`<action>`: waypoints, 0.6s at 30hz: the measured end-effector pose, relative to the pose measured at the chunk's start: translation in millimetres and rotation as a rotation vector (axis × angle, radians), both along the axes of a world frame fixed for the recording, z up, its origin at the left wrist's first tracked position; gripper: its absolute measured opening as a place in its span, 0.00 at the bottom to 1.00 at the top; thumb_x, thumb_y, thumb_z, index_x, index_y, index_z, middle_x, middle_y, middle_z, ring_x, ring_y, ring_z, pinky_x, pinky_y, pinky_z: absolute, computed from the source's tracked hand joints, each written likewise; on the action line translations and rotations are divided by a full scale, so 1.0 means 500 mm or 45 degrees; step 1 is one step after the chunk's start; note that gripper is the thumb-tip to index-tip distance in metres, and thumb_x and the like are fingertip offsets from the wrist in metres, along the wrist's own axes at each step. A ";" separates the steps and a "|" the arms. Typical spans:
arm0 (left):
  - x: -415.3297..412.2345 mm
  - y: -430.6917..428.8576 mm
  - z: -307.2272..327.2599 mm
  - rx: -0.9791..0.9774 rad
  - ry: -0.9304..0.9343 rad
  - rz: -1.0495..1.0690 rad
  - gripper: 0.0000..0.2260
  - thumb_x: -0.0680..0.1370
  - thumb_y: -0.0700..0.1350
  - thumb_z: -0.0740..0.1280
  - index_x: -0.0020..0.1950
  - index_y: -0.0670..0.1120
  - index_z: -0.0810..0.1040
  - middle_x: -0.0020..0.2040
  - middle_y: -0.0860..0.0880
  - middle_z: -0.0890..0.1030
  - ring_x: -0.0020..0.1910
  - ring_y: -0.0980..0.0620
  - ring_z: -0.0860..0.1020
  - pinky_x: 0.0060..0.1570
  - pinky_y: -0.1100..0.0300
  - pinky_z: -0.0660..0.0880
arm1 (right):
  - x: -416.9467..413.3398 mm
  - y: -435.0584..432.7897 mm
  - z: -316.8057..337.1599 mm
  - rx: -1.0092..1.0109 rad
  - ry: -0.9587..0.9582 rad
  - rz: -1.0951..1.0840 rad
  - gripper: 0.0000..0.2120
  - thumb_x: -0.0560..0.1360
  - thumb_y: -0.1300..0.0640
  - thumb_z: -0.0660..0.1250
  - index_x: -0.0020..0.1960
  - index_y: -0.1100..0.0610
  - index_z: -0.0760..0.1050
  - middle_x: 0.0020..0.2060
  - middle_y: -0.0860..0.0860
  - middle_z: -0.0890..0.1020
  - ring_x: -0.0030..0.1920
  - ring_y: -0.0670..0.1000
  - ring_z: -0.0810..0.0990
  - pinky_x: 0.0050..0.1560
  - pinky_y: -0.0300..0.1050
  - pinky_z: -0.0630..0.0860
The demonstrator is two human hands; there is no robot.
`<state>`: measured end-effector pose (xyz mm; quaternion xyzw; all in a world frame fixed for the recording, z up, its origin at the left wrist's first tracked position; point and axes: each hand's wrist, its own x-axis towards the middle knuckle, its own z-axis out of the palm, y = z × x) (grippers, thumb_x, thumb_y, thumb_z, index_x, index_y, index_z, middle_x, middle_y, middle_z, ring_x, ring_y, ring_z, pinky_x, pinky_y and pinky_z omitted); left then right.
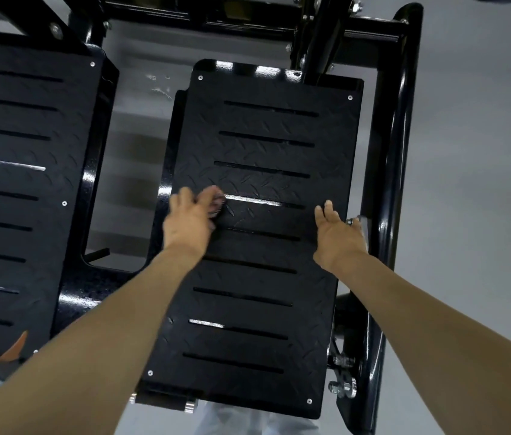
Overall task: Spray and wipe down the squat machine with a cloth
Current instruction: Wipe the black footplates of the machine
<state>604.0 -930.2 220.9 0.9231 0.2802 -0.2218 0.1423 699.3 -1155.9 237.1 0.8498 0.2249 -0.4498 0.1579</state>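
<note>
The squat machine's right foot plate [260,246], black tread metal with several slots, lies below me. Over the plate's left-middle part, my left hand [189,219] has its fingers curled round a small dark speckled wad, apparently the cloth [218,204], which is blurred and mostly hidden by the fingers. My right hand [337,235] is near the plate's right edge with straight fingers and holds nothing. Whether it touches the plate I cannot tell. The left foot plate [22,189] lies at the left. No spray bottle is in view.
A glossy black frame tube [392,189] runs along the right side, with bolts [343,387] low on it. Grey floor [483,152] surrounds the machine and shows through the gap between the plates. An orange-and-dark object [12,353] lies at the lower left.
</note>
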 end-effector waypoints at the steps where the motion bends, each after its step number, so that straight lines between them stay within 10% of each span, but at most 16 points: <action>1: -0.009 0.020 0.005 0.028 0.010 0.072 0.32 0.74 0.38 0.68 0.74 0.56 0.63 0.63 0.43 0.65 0.63 0.42 0.62 0.51 0.48 0.74 | -0.001 0.002 -0.001 -0.005 -0.015 0.008 0.44 0.77 0.56 0.64 0.77 0.58 0.34 0.76 0.55 0.36 0.76 0.51 0.55 0.76 0.57 0.45; 6: 0.013 -0.049 0.002 0.016 -0.076 0.279 0.28 0.73 0.32 0.61 0.69 0.54 0.68 0.62 0.43 0.66 0.63 0.42 0.63 0.48 0.48 0.73 | -0.009 -0.002 -0.002 0.011 -0.050 0.028 0.45 0.77 0.55 0.65 0.77 0.59 0.33 0.76 0.55 0.35 0.76 0.51 0.54 0.76 0.58 0.45; 12: 0.083 -0.241 -0.002 -0.198 -0.073 -0.154 0.28 0.74 0.34 0.62 0.72 0.52 0.62 0.64 0.45 0.62 0.64 0.44 0.63 0.53 0.49 0.76 | -0.009 0.005 0.001 0.046 -0.105 0.030 0.41 0.77 0.54 0.63 0.78 0.59 0.37 0.77 0.57 0.39 0.76 0.53 0.55 0.76 0.56 0.47; 18: 0.139 -0.228 0.009 -0.187 -0.238 -0.259 0.24 0.74 0.35 0.64 0.69 0.49 0.67 0.62 0.45 0.64 0.61 0.45 0.63 0.50 0.54 0.74 | 0.011 0.020 0.002 0.322 -0.357 -0.208 0.19 0.76 0.57 0.63 0.65 0.60 0.68 0.64 0.57 0.73 0.61 0.56 0.73 0.71 0.50 0.61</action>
